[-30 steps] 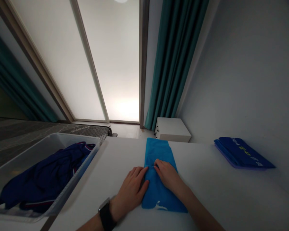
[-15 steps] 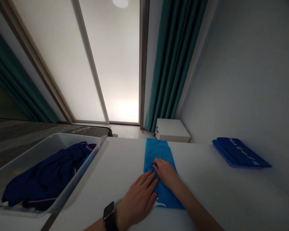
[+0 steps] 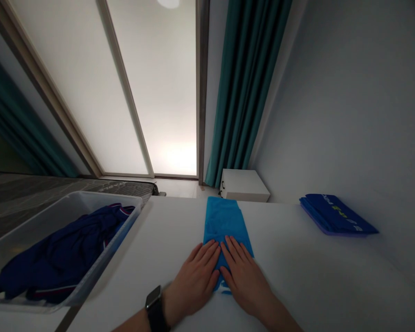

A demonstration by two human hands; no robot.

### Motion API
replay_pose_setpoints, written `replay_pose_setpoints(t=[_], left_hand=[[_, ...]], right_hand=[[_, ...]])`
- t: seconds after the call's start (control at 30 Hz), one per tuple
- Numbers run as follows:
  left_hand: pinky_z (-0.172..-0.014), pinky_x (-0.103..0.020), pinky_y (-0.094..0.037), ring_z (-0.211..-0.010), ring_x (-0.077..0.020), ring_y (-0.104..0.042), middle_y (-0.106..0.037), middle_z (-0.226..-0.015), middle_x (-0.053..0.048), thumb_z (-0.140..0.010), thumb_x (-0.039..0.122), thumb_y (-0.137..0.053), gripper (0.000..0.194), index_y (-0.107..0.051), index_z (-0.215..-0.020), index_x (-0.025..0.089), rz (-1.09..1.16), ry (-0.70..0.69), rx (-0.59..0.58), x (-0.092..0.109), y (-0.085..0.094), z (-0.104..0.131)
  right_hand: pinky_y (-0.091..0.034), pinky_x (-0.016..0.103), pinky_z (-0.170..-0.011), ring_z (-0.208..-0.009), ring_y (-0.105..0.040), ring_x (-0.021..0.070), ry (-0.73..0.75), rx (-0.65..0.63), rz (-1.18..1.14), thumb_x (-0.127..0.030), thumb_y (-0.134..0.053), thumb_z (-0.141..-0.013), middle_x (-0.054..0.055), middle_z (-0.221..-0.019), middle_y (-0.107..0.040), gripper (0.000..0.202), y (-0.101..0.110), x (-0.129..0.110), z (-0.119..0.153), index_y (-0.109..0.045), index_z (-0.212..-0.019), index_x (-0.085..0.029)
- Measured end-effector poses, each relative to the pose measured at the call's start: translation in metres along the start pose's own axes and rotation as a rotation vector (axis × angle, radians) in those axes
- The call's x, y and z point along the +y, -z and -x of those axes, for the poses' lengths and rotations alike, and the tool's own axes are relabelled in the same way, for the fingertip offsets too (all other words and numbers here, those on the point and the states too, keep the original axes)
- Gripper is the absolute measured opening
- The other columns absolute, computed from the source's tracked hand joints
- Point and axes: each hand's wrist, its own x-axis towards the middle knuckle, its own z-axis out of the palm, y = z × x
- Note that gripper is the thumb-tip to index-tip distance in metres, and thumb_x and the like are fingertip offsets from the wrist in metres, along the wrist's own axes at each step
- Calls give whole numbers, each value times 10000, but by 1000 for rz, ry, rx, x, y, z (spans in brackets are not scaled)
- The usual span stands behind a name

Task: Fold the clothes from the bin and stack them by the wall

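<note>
A bright blue garment point(image 3: 224, 219), folded into a long narrow strip, lies on the white table point(image 3: 173, 230) before me. My left hand point(image 3: 198, 272) rests flat across its left edge, fingers stretched out; a black watch is on that wrist. Over the right side of the strip, my right hand point(image 3: 244, 272) also lies flat with its fingers extended. The two hands sit side by side, their fingertips close together. Part of the strip's near end, with a white mark, shows between them; the rest of that end is covered.
At the left stands a clear plastic bin point(image 3: 138, 205) holding dark navy clothing point(image 3: 62, 251). A stack of folded blue clothes point(image 3: 337, 214) lies at the right by the wall. Beyond the table's far edge are a white cabinet point(image 3: 244, 184) and teal curtains point(image 3: 245, 92).
My right hand has gone from bent fingers on the cloth to lying flat, and has come nearer to me. My left hand stays flat with little movement. The view has shifted slightly.
</note>
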Motion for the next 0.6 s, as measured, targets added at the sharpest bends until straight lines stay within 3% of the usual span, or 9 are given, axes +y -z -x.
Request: replay_pose_setpoints(t=[0.1, 0.2, 0.3, 0.4, 0.6], left_hand=[[-1087, -439, -400, -1294, -236, -482, -539, -1398, -97, -981, 266, -418, 407, -480, -1379, 207, 178, 116, 48, -10, 16, -4], [-833, -369, -520, -932, -213, -633, -680, -1021, -71, -959, 282, -417, 287, -566, -1188, 193, 391, 379, 123, -17, 30, -3], [-606, -262, -463, -654, -155, -592, -657, -778, 4, -933, 311, -456, 253, -547, -1139, 195, 607, 500, 31, -15, 34, 6], [-582, -236, -427, -639, -134, -577, -674, -823, 9, -896, 294, -506, 304, -515, -1185, 201, 711, 525, -42, -4, 29, 17], [-724, -301, -454, -650, -144, -583, -696, -923, -3, -866, 294, -547, 418, -471, -1270, 217, 603, 592, 35, 15, 20, 19]], right_hand=[[-209, 449, -1192, -1465, -215, 261, -36, -61, -37, -501, -262, -1014, 63, -1589, -222, 601, 7, -1, -2, -314, -1514, -172], [-208, 461, -1193, -1470, -195, 263, -61, -90, -56, -518, -248, -1011, 53, -1592, -200, 608, 12, -4, -3, -299, -1518, -185], [-210, 457, -1192, -1468, -203, 261, -68, -92, -53, -517, -247, -1010, 55, -1592, -203, 611, 12, -5, -2, -293, -1519, -182], [-216, 463, -1189, -1466, -208, 265, -65, -82, -43, -510, -256, -1010, 68, -1590, -207, 613, 9, -5, -2, -299, -1517, -168], [-238, 473, -1177, -1459, -233, 267, -49, -43, -24, -494, -277, -1011, 80, -1581, -241, 597, 3, -2, -2, -331, -1505, -163]])
